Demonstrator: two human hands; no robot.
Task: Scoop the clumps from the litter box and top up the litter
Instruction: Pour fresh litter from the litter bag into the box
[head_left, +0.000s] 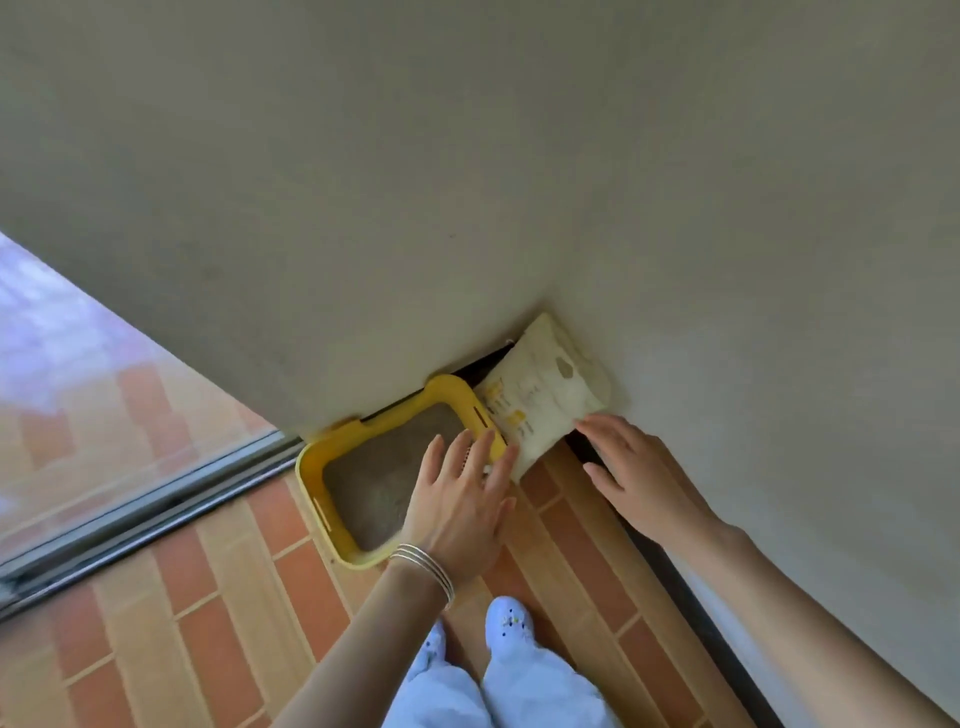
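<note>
Tiled floor (218, 613) in a wall corner; yellow box (311, 467) of grey litter (379, 478) left, bag (540, 395) propped in the corner. Left hand (457, 509) and right hand (639, 478) spread, empty, reaching for bag: top-up step; next, grasp both lower corners, lift

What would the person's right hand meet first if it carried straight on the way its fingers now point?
Probably the litter bag: the right hand points at its lower corner, fingertips apparently almost touching it.
</note>
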